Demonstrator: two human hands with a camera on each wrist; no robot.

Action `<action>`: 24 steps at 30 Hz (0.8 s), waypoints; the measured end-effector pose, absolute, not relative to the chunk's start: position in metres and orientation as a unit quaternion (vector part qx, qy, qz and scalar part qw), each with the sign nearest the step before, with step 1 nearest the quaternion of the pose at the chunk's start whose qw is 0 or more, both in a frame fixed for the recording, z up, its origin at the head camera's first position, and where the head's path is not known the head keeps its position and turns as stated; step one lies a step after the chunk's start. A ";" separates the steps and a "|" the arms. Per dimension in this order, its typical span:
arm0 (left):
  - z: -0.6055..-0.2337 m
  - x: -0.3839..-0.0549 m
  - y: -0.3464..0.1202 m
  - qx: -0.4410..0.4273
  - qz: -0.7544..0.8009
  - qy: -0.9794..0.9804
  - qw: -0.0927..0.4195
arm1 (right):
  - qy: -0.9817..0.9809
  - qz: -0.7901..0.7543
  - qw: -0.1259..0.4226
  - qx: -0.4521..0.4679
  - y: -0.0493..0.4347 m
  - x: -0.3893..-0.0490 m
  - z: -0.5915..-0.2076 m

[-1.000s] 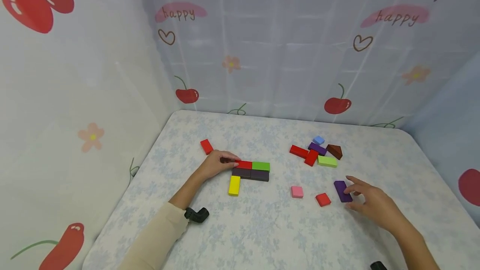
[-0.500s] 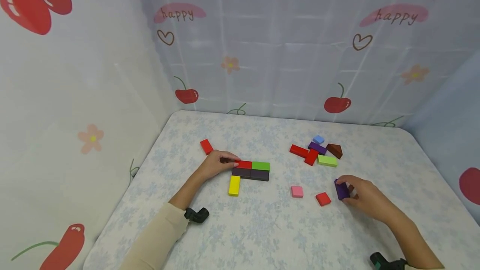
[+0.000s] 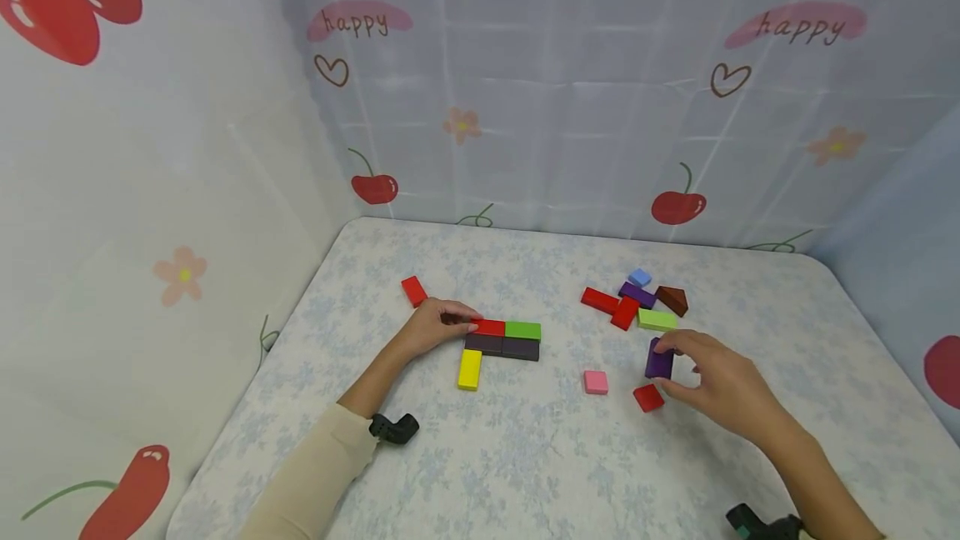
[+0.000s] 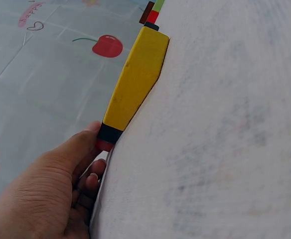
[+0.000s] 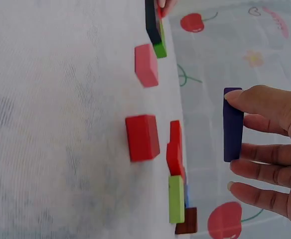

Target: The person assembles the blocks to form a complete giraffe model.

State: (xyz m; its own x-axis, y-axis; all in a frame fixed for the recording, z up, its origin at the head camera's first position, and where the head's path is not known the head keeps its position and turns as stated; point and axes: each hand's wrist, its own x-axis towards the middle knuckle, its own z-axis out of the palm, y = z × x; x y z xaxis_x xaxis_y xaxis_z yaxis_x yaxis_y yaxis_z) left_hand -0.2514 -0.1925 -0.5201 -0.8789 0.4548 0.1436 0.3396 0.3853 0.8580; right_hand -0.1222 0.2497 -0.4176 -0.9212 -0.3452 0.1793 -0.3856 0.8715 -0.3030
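In the head view, my left hand (image 3: pixel 437 327) pinches the left end of a red block (image 3: pixel 491 327). That block lies end to end with a green block (image 3: pixel 522 331), behind two dark blocks (image 3: pixel 521 349) in a row. A yellow block (image 3: pixel 469 370) extends toward me from the left dark one. My right hand (image 3: pixel 723 377) holds a purple block (image 3: pixel 660 359) by its ends between thumb and fingers; the right wrist view shows this purple block (image 5: pixel 232 127) raised off the table. Just below it in the head view sits a small red block (image 3: pixel 648 397).
A pink block (image 3: pixel 596 382) lies between the two hands. Farther back is a cluster with red blocks (image 3: pixel 600 300), another purple block (image 3: pixel 637 295), a light green block (image 3: pixel 657 320), a brown triangular block (image 3: pixel 672 300) and a blue one (image 3: pixel 640 277). A lone red block (image 3: pixel 413 291) lies at back left.
My right hand has closed on the purple block, lifted it and carried it leftward, nearer the small red block. The left hand stays on the red block.
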 end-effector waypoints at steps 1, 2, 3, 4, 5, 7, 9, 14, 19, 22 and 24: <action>-0.520 -0.251 -0.192 0.239 0.502 0.829 0.057 | -0.964 0.170 0.065 0.194 0.245 -0.120 -0.415; -0.520 -0.251 -0.192 0.239 0.505 0.828 0.057 | -0.962 0.171 0.069 0.201 0.240 -0.119 -0.414; -0.520 -0.251 -0.192 0.239 0.506 0.826 0.056 | -0.960 0.172 0.074 0.208 0.234 -0.118 -0.413; -0.519 -0.251 -0.192 0.239 0.508 0.826 0.055 | -0.958 0.171 0.078 0.216 0.229 -0.117 -0.412; -0.519 -0.250 -0.192 0.239 0.509 0.825 0.054 | -0.956 0.169 0.082 0.225 0.223 -0.116 -0.412; -0.519 -0.250 -0.192 0.238 0.507 0.827 0.052 | -0.952 0.165 0.085 0.244 0.212 -0.114 -0.412; -0.519 -0.250 -0.192 0.236 0.503 0.830 0.050 | -0.948 0.160 0.083 0.263 0.199 -0.113 -0.414; -0.519 -0.250 -0.192 0.238 0.499 0.832 0.048 | -0.942 0.152 0.049 0.295 0.167 -0.114 -0.420; -0.520 -0.251 -0.193 0.237 0.502 0.830 0.056 | -0.936 0.138 0.015 0.323 0.140 -0.116 -0.428; -0.520 -0.252 -0.192 0.237 0.505 0.828 0.058 | -0.936 0.123 -0.007 0.331 0.127 -0.118 -0.432; -0.520 -0.253 -0.192 0.235 0.505 0.828 0.057 | -0.936 0.113 -0.022 0.333 0.119 -0.119 -0.434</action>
